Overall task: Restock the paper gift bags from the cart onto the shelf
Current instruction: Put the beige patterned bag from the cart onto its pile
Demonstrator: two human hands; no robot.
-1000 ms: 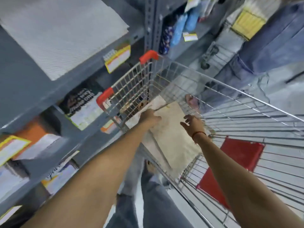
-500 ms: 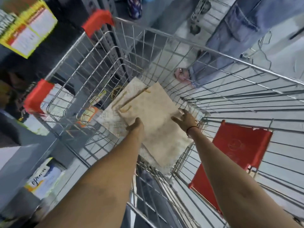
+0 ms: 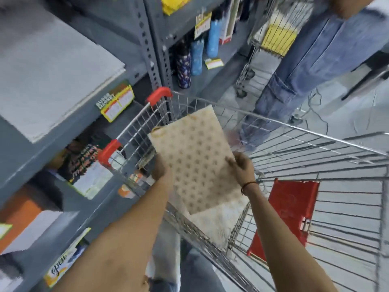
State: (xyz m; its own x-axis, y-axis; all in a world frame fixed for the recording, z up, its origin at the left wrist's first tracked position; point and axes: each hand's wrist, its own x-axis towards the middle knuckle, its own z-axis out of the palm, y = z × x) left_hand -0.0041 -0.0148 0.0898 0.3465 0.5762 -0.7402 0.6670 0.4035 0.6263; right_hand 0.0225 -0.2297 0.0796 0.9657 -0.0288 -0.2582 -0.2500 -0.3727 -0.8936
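Note:
A flat beige paper gift bag (image 3: 193, 157) with a dotted pattern is lifted above the wire cart (image 3: 294, 131). My left hand (image 3: 161, 168) grips its left edge and my right hand (image 3: 242, 168) grips its right edge. Its rope handle shows at the top left corner. Another pale gift bag (image 3: 216, 224) still lies in the cart beneath it. The grey metal shelf (image 3: 88, 106) stands to the left, with a stack of flat grey-white bags (image 3: 48, 76) on its upper level.
A red child-seat flap (image 3: 288, 211) hangs inside the cart. Another person in blue jeans (image 3: 299, 70) stands beyond the cart beside a second cart. Lower shelves hold printed bags (image 3: 84, 165) and bottles (image 3: 195, 57). Yellow price tags (image 3: 117, 105) hang on shelf edges.
Both hands have closed on the dotted gift bag and raised it out of the cart. The view has swung back up toward the shelf.

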